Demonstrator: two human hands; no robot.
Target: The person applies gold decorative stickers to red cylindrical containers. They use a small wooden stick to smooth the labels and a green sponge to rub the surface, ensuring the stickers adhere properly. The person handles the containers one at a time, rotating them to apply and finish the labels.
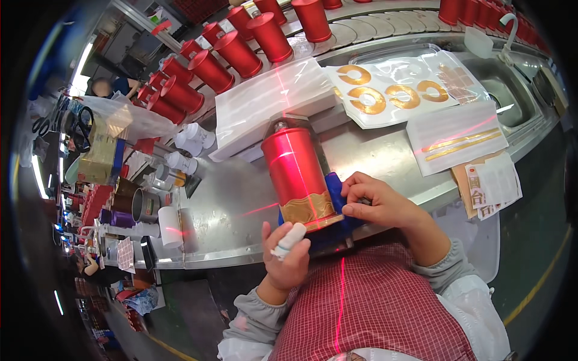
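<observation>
A shiny red bottle (295, 168) lies tilted in a blue cradle (338, 210), its neck pointing away from me. A gold patterned band (307, 207) circles its lower end, crossed by red laser lines. My left hand (283, 256) is beside the near left of the base, fingers loosely bent and apart, with a white wrap on one finger. Whether it touches the bottle I cannot tell. My right hand (379, 201) is curled at the right of the base, thumb and fingers closed around a small dark thing mostly hidden by them.
Red bottles (226, 54) stand along a conveyor (361, 30) at the back. Sheets with gold rings (400, 96) and gold strips (463, 144) lie right, near a sink (512, 102). A white paper roll (170, 227) and cups (195, 137) stand left. A person (111, 88) is far left.
</observation>
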